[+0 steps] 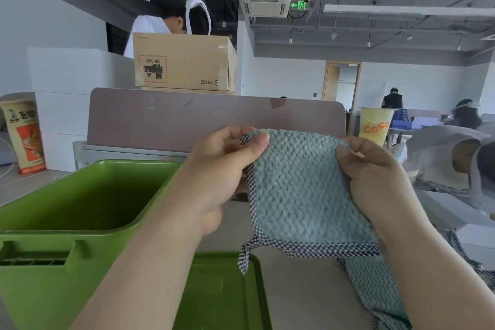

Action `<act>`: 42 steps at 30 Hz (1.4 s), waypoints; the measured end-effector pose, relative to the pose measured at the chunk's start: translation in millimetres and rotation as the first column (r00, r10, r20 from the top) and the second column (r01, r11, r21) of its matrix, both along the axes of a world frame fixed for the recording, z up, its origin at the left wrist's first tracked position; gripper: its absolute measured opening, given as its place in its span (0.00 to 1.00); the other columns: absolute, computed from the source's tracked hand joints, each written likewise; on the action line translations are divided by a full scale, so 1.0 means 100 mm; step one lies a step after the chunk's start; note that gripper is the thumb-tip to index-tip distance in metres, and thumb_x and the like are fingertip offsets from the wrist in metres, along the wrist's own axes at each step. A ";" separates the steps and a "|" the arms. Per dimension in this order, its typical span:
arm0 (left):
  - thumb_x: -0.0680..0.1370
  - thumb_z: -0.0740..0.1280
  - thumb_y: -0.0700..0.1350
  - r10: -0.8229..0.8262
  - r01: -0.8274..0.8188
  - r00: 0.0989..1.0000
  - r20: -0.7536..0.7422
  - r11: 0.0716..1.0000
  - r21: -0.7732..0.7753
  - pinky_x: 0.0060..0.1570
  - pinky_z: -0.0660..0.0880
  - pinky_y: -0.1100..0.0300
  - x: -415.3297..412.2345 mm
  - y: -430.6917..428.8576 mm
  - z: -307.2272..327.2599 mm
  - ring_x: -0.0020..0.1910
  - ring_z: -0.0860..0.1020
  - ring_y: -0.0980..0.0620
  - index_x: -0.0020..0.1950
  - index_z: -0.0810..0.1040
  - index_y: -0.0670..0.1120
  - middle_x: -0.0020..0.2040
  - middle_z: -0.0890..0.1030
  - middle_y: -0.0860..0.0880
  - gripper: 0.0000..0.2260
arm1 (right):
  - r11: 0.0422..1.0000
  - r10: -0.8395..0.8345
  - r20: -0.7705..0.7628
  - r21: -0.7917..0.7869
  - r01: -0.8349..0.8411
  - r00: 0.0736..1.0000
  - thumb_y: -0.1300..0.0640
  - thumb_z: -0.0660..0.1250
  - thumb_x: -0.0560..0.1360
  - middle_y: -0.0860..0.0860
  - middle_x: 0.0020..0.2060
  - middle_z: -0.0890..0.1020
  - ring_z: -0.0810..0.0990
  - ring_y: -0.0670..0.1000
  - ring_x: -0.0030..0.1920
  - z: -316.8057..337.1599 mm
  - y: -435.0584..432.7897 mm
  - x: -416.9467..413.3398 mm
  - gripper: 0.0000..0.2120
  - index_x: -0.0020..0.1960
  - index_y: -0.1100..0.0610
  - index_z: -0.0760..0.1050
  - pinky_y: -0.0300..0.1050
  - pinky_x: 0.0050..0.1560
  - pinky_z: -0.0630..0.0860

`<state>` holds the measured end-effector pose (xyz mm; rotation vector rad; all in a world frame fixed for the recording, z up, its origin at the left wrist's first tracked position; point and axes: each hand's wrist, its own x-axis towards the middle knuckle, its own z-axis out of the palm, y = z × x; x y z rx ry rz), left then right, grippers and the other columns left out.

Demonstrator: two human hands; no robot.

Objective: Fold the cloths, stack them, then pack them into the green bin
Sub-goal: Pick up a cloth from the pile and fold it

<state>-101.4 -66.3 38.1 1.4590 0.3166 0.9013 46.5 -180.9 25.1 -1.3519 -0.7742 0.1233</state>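
Note:
I hold up a pale teal knitted cloth [300, 185] with a black-and-white checked border above the table. My left hand [222, 169] pinches its top left corner and my right hand [375, 174] grips its top right corner. A checked loop dangles from the cloth's lower left corner. Another teal cloth [375, 289] of the same kind lies on the table under my right forearm. The green bin [80, 225] stands open at the left, and nothing shows inside it. Its green lid [222, 297] lies flat in front of it.
A mauve desk divider [160, 120] runs behind the bin, with a cardboard box [184, 61] on top. A yellow drink cup [375, 126] stands at the right end. A person in grey leans in at the far right. An orange bag [25, 136] stands at the far left.

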 end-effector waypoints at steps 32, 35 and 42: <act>0.63 0.76 0.31 0.069 0.054 0.967 -0.246 0.886 0.460 0.50 0.78 0.57 -0.11 0.08 0.01 0.46 0.83 0.53 0.61 0.75 0.64 0.46 0.84 0.53 0.36 | 0.758 0.608 0.037 -0.325 -0.566 0.793 0.53 0.74 0.65 0.56 0.51 0.86 0.85 0.55 0.51 -0.05 -0.21 0.26 0.16 0.50 0.58 0.83 0.41 0.46 0.80; 0.55 0.75 0.34 -0.076 0.067 0.996 0.037 0.977 0.204 0.44 0.78 0.63 -0.07 0.09 0.01 0.50 0.82 0.54 0.57 0.80 0.55 0.51 0.83 0.51 0.32 | 0.776 0.595 0.072 -0.311 -0.548 0.801 0.51 0.79 0.62 0.57 0.53 0.85 0.84 0.55 0.54 -0.05 -0.20 0.26 0.23 0.53 0.61 0.82 0.41 0.50 0.80; 0.63 0.71 0.38 -0.253 0.274 0.951 0.180 0.957 -0.098 0.43 0.79 0.56 0.02 -0.03 0.02 0.44 0.84 0.47 0.56 0.81 0.47 0.47 0.85 0.45 0.22 | 0.860 0.506 0.064 0.031 -0.509 0.860 0.52 0.66 0.70 0.54 0.47 0.86 0.85 0.55 0.48 0.01 -0.09 -0.03 0.11 0.46 0.57 0.82 0.50 0.48 0.81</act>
